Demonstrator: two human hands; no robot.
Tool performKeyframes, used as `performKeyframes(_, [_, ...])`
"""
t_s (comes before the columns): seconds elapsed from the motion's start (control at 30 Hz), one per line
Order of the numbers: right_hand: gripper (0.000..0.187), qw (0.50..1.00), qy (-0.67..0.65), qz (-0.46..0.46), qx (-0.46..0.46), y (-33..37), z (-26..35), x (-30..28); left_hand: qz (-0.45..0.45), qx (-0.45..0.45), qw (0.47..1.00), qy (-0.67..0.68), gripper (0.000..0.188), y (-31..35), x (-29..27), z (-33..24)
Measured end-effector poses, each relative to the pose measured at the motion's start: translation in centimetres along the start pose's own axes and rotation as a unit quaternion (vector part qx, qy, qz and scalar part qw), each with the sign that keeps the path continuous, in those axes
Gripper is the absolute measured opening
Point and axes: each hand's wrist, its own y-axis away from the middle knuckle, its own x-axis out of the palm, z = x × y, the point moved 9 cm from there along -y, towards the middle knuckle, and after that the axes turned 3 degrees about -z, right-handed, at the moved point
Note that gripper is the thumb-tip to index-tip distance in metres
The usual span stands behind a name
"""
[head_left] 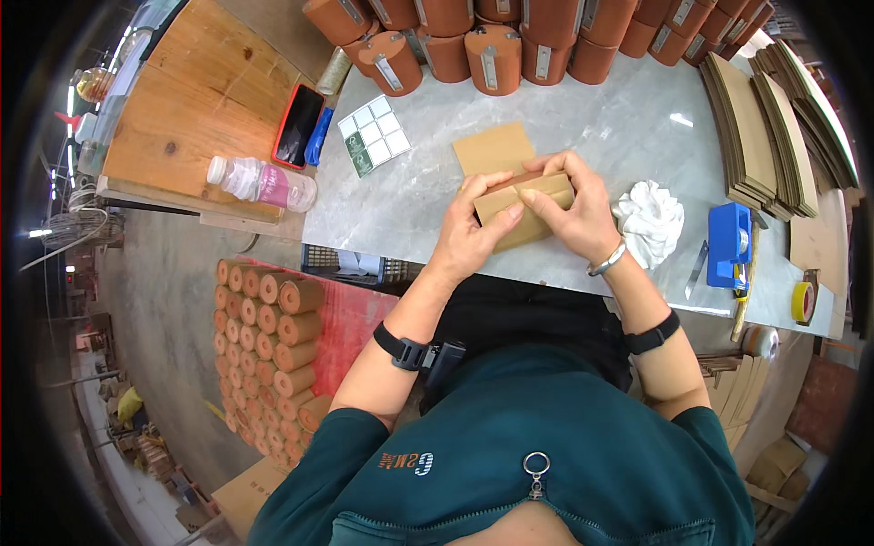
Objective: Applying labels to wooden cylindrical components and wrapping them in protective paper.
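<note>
Over the near edge of the grey table, both hands grip a brown cardboard box (528,235), small and partly folded. My left hand (472,225) has its fingers round the box's left end, thumb pressed on the front. On the right end, my right hand (580,211) is closed the same way, its thumb on the upper panel. A reddish-brown strip shows between the panels; what it is stays unclear. Just behind the hands lies a flat tan cardboard panel (494,147); I cannot tell whether it joins the box.
Stacked terracotta-coloured cylinders (493,60) line the table's back. To the right are a crumpled white cloth (649,223), a blue tape dispenser (728,244) and cardboard stacks (742,136). Leftward are a sticker sheet (374,135), a phone (299,126) and a bottle (264,183). Clay-coloured rolls (273,337) stand below.
</note>
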Motion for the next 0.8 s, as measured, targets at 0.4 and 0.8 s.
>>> performKeyframes(0.4, [0.020,0.993,-0.041,-0.077,0.081,-0.1,-2.5,0.5,-0.071,-0.029,0.997,0.021,0.030,0.1,-0.1,0.2])
performKeyframes(0.8, [0.020,0.976,0.184,-0.118,-0.014,1.9,2.6,-0.5,-0.055,-0.071,0.994,0.056,0.023,0.5,0.2,0.9])
